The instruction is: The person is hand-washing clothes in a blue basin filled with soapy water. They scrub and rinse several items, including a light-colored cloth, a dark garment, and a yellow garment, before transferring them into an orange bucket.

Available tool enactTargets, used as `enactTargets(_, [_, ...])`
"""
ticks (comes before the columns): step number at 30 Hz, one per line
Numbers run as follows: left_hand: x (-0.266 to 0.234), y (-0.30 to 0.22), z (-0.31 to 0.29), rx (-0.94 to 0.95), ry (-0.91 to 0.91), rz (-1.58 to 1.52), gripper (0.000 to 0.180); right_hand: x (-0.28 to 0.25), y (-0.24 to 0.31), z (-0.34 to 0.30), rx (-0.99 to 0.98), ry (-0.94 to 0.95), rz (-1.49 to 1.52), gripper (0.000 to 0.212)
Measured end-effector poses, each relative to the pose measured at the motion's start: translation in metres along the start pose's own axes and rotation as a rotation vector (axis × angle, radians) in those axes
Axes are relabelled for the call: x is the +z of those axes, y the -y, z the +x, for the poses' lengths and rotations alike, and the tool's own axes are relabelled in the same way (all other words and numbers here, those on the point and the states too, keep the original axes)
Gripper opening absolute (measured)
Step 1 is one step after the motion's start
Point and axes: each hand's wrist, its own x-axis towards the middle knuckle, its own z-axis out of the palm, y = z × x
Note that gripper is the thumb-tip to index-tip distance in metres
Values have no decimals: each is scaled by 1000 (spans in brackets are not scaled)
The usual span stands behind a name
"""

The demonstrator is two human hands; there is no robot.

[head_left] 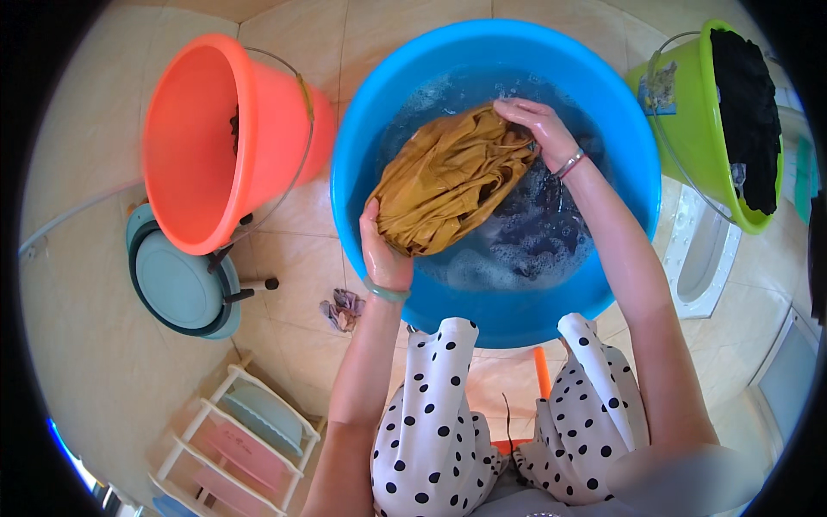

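Observation:
A bunched, wet mustard-yellow cloth (452, 177), perhaps a garment, is held between my two hands over a large blue basin (500, 319). My left hand (386, 257) grips its lower left side, with the thumb up along the edge. At the upper right end, my right hand (543, 129) has its fingers closed on a fold. Soapy water (482, 263) with foam fills part of the basin. Dark cloth (551, 233) lies in that water under and to the right of the yellow bundle. The undersides of both hands' grips are hidden.
An orange bucket (284, 129) leans at the left, and a green bucket (680, 121) of black cloth (745, 121) stands at the right. Near my left forearm are a folded basin (179, 280), a crumpled rag (343, 308) and a white rack (185, 448). A white squat toilet (702, 250) lies right.

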Motion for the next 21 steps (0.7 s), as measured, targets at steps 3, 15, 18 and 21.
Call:
enactTargets(3, [0,11,9,-98,0,-1,51,-38,-26,15,62,-98,-595,49])
enactTargets(15, [-36,29,39,-257,-83,65,75,13,41,-14,-412,-277,-757,53])
enactTargets(18, [-22,33,48,-190,-205,251,86,19,3,14,-597,-215,-924,95])
enactTargets(21, [6,38,41,128,-173,555,84,37,-49,12,-494,-25,-1417,82])
